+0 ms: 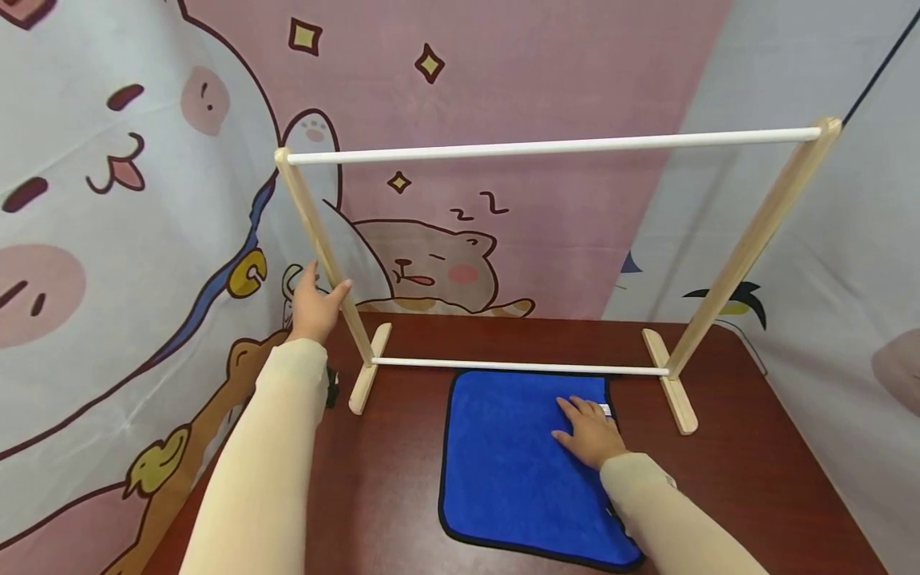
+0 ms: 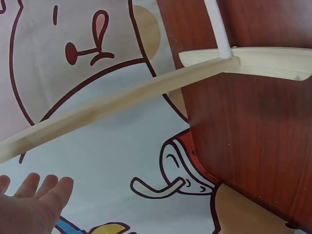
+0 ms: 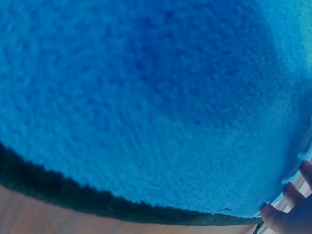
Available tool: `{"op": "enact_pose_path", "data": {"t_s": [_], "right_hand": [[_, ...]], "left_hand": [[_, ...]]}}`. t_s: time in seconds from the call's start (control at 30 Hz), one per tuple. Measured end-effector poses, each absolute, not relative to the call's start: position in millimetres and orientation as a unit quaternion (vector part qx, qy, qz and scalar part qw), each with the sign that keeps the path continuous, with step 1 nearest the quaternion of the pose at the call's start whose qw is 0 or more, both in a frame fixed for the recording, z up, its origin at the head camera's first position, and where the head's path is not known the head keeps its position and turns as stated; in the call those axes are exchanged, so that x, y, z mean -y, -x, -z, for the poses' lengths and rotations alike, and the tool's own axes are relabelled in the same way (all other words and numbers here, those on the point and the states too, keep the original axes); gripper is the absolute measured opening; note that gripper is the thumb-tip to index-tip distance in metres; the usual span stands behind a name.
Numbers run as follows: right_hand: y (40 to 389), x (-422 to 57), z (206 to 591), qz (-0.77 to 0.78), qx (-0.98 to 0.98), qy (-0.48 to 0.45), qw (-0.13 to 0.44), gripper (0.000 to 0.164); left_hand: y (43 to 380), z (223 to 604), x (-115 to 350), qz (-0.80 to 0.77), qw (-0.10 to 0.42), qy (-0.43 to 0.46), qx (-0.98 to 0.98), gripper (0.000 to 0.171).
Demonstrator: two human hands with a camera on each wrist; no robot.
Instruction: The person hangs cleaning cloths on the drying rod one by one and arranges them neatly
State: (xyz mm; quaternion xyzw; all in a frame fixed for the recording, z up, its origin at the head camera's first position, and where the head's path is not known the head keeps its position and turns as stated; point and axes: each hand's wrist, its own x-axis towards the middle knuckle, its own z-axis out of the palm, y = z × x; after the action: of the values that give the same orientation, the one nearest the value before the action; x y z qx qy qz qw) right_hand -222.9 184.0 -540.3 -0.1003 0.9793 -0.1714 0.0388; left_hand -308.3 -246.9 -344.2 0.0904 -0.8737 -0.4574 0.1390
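A blue towel (image 1: 510, 471) with black edging lies spread on the table, a small white tag (image 1: 605, 410) at its right edge. My right hand (image 1: 591, 435) rests on the towel's upper right part, fingers spread. Behind the towel stands a rack with pale wooden posts and white rods (image 1: 503, 149). Beside its left post (image 1: 305, 204) is my left hand (image 1: 315, 310), thumb out toward the wood. In the left wrist view the straight fingers of my left hand (image 2: 36, 204) appear apart from the post. Blue pile fills most of the right wrist view.
The dark red-brown table (image 1: 381, 487) meets a cartoon-printed cloth (image 1: 561, 231) at the back and sides. The rack's wooden feet (image 1: 672, 387) stand left and right on the table. A small dark object (image 1: 332, 387) is partly hidden by my left sleeve.
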Motion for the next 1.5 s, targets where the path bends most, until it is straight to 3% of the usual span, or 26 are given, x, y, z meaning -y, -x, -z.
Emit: {"op": "enact_pose_path", "data": {"t_s": [0.17, 0.7, 1.2, 1.5], "right_hand": [[223.9, -181.8, 537.5, 0.154, -0.983, 0.1, 0.019, 0.056], [233.5, -175.9, 530.2, 0.133, -0.984, 0.114, -0.008, 0.031], [237.7, -176.2, 513.1, 0.192, -0.977, 0.091, -0.023, 0.018], [237.2, -176.0, 497.6, 0.246, -0.959, 0.106, -0.093, 0.015]], "left_hand": [[311.7, 334.6, 239.0, 0.487, 0.141, -0.099, 0.856, 0.075], [321.3, 323.7, 224.7, 0.531, 0.178, -0.138, 0.817, 0.042], [324.7, 323.3, 230.2, 0.516, 0.17, -0.164, 0.823, 0.04], [323.2, 322.0, 230.0, 0.505, 0.164, -0.162, 0.832, 0.04]]}}
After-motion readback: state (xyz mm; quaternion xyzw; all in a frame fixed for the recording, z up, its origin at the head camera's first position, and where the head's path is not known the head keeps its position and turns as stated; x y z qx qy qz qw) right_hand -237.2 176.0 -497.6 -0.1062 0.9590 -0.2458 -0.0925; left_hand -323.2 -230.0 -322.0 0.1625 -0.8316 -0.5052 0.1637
